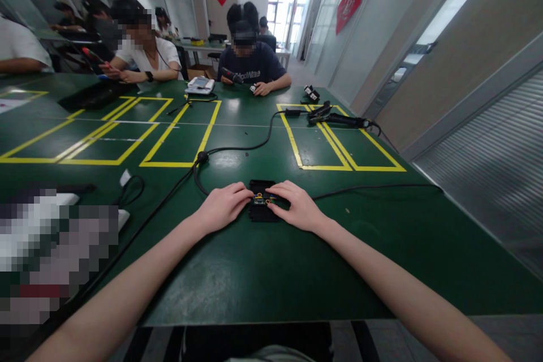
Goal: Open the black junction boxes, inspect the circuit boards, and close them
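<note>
A small black case (263, 215) lies opened flat on the green table, with a little circuit board (259, 201) bearing orange rings in its middle. At the board's left edge are the fingertips of my left hand (227, 203), closed together. My right hand (297, 205) is at the right side, its thumb and forefinger curved around the board's right end, where a black cable (373, 187) runs off to the right. What exactly the fingertips pinch is too small to make out.
Yellow tape (326, 168) outlines areas on the table. Black cable with a round joint (203, 156) crosses to the left. Black tools (339, 119) lie at the back right. Blurred-out items stand at the left. Two people (254, 62) (165, 56) work across the table.
</note>
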The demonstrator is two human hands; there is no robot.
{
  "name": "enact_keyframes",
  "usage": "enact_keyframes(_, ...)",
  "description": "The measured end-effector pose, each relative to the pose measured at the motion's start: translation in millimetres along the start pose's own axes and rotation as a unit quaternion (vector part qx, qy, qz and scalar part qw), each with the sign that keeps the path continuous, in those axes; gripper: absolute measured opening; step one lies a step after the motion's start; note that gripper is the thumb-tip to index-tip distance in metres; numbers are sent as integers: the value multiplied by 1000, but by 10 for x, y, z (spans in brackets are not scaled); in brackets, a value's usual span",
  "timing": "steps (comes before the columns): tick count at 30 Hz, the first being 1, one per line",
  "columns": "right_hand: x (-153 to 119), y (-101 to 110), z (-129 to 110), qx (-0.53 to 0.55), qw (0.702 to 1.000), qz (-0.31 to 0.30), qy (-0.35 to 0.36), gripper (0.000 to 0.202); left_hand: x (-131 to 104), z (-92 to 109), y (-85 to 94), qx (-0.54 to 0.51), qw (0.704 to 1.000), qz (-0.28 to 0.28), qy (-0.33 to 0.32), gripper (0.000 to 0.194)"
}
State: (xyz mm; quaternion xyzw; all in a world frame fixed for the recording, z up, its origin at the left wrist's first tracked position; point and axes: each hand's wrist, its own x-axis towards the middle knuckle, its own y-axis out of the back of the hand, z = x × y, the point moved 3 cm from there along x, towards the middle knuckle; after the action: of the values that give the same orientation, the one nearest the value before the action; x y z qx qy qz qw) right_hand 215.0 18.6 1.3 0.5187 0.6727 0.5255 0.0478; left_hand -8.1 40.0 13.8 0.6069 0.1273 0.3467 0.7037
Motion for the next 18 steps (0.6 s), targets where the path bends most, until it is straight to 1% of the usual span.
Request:
enact_keyframes(4,-16,52,-9,3,1000,7,-5,25,2,-12,-6,-32,999,19,21,22)
enact_keyframes(7,-34,142,14,-6,1000,-6,-14,22,-4,-17,-6,-73,995,40,55,14)
enact_keyframes(9,-44,191,44,-30,999,-23,-11,16,-7,-22,-11,-94,992,45,73,9)
enact_keyframes(13,-51,220,108,-71,996,-58,2,5,-2,-35,-12,-112,990,46,69,5)
enact_keyframes(15,-53,214,134,-80,995,-64,-5,7,4,-45,-2,-111,991,45,62,8)
enact_keyframes(18,-60,194,166,-88,993,-68,-29,17,12,-56,31,-84,994,43,51,14)
